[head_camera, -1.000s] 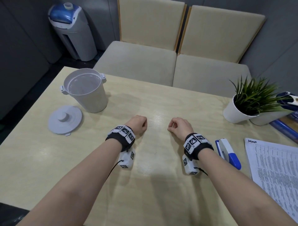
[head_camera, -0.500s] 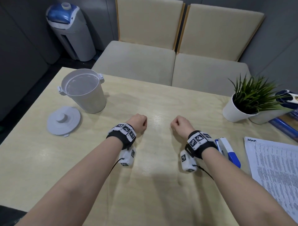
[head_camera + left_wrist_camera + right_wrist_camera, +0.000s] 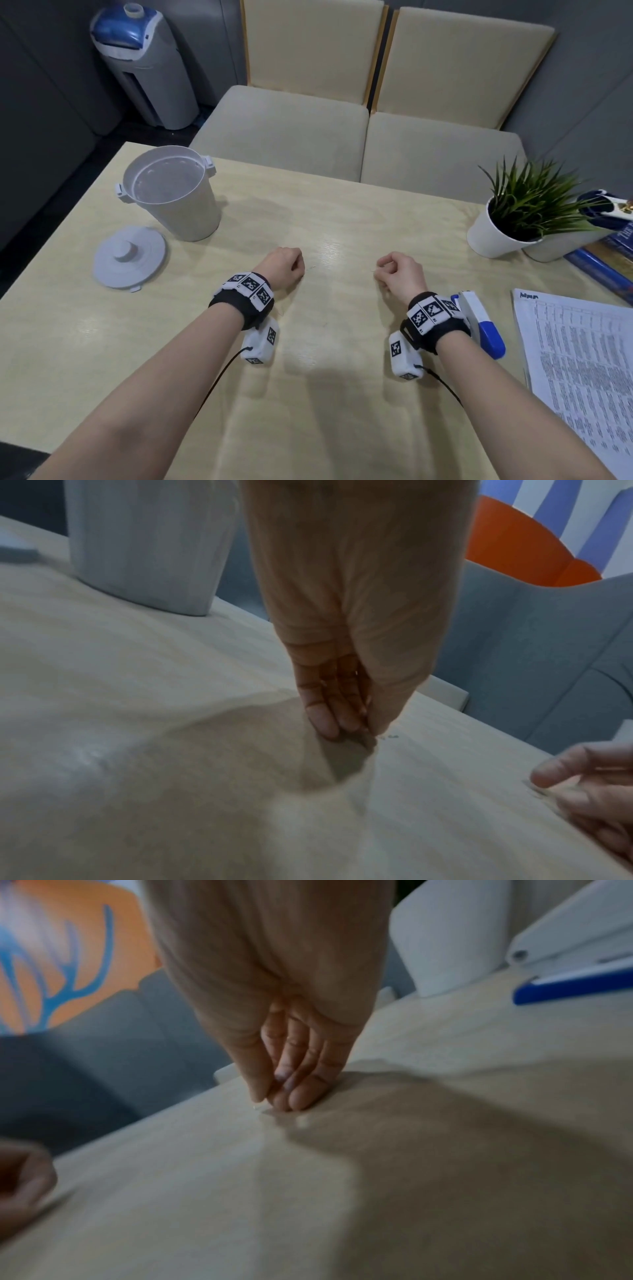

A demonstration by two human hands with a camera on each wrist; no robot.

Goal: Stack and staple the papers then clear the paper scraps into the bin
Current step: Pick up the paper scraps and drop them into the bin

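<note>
My left hand rests on the wooden table as a loose fist, its curled fingertips touching the wood. My right hand is curled the same way a short distance to the right, its fingertips against the thumb. Nothing shows inside either hand; only tiny specks lie by the fingertips. The white bin stands open at the far left, with its lid flat beside it. A blue and white stapler lies just right of my right wrist. The printed papers lie stacked at the right edge.
A potted plant in a white pot stands at the far right, with books behind it. Two cushioned chairs face the far table edge. A water dispenser stands on the floor at the back left.
My right hand has slid a little to the right, so its wrist now overlaps the stapler. The left hand has stayed nearly still, and both fists have stayed curled.
</note>
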